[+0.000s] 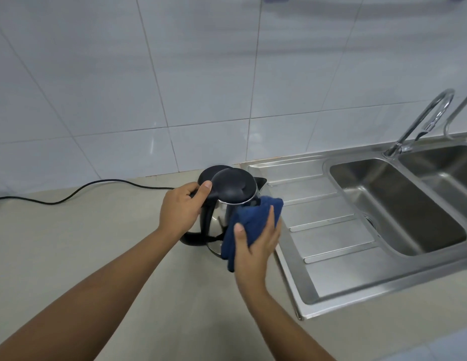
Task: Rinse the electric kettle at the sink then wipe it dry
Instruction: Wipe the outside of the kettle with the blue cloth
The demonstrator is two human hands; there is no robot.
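Note:
A steel electric kettle [219, 225] with a black lid and black handle stands at the middle of the beige counter, just left of the sink's drainboard. My left hand [181, 208] is closed around the top of its handle, thumb resting by the lid. My right hand [256, 246] presses a folded dark blue cloth [249, 221] flat against the kettle's right side. The cloth hides most of that side of the steel body. A round black base [214, 171] shows just behind the lid.
A stainless double sink [399, 204] with a ribbed drainboard [329, 230] fills the right side, with a curved tap [420, 126] at its back. A black power cord [78, 191] runs left along the counter by the white tiled wall.

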